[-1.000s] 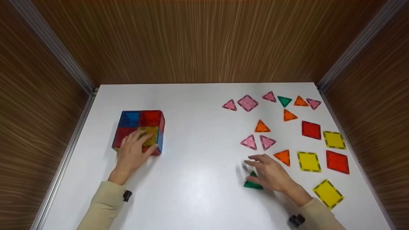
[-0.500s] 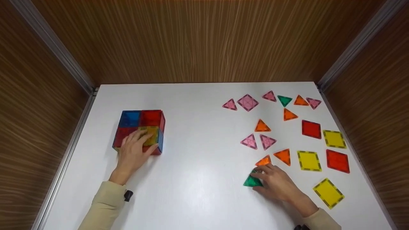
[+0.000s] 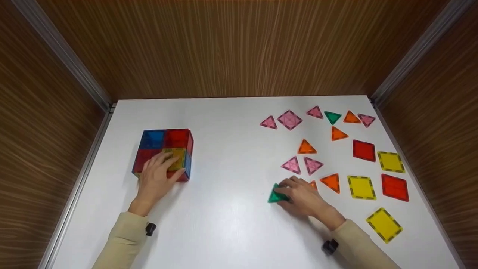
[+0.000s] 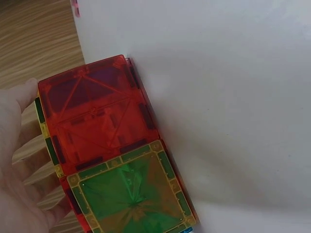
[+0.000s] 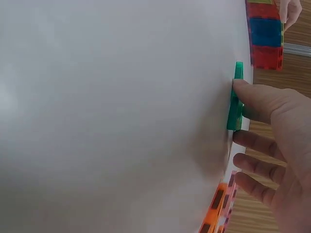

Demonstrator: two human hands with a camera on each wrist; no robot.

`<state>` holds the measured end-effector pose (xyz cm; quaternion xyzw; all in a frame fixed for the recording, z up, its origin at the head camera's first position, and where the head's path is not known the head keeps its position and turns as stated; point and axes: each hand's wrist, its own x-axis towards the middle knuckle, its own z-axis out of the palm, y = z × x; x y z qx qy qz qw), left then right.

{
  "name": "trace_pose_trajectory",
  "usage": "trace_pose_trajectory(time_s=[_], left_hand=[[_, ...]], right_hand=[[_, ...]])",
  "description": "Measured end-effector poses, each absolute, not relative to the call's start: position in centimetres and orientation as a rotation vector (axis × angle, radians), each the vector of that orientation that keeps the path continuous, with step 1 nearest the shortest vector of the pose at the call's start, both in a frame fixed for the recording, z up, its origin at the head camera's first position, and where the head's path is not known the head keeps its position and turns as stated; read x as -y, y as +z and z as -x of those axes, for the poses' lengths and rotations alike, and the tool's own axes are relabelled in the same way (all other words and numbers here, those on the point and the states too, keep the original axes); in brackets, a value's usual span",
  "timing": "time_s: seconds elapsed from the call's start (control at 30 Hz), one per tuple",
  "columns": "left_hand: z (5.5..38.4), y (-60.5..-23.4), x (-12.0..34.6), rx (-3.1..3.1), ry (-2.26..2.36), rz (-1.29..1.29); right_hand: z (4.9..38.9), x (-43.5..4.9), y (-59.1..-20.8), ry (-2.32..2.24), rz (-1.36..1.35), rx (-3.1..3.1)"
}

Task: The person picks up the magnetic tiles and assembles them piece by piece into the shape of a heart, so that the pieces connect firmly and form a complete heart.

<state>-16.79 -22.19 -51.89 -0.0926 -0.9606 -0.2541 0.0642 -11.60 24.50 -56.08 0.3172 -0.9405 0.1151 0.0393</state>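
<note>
Green triangle just shifted left, still well apart from the block structure. My right hand pinches it; can't tell if it's off the counter. Pick-up looks done, placing isn't. My left hand rests loosely on the structure, unmoved.

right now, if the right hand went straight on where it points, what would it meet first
Holding the green triangle, the right hand would likely meet the tile block first, though its height is unclear.

The right hand has drawn the green triangle leftward.
</note>
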Motion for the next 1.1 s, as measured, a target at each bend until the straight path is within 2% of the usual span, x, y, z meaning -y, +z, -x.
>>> trace_pose_trajectory(time_s=[0.57, 0.8, 1.1], left_hand=[[17.0, -51.9, 22.4, 2.893, -0.76, 0.292], [17.0, -51.9, 22.2, 2.889, -0.758, 0.295], [16.8, -52.0, 22.2, 2.92, -0.751, 0.272]], right_hand=[[18.5, -14.6, -55.4, 0.294, -1.137, 2.959], [20.5, -11.0, -55.3, 0.206, -1.161, 2.961], [22.1, -8.6, -55.3, 0.287, -1.118, 3.023]])
